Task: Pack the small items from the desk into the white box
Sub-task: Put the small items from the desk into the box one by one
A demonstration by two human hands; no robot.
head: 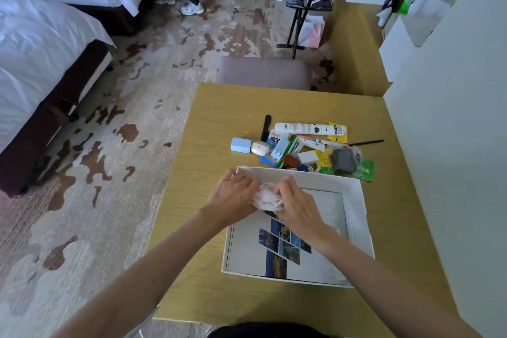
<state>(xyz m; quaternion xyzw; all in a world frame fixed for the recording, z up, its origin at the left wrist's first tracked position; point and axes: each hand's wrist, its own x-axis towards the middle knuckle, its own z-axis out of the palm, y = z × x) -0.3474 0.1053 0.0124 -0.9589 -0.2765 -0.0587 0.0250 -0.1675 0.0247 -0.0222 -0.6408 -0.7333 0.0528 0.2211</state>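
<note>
Hands: left hand (233,195) and right hand (295,204) both pinch a crumpled white bundle (265,197) with curled fingers | bundle: over far-left corner of white box (356,206) | small items (301,148): clustered on table (219,118) just beyond box

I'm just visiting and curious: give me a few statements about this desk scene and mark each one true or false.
1. Both hands, left hand and right hand, hold a white bundle over the white box. True.
2. The box is full of small items. False: apart from that bundle, only a printed sheet shows inside.
3. A light blue block lies on the desk beyond the box. True.
4. The white tube is already packed. False: it lies on the desk among the other items.
</note>
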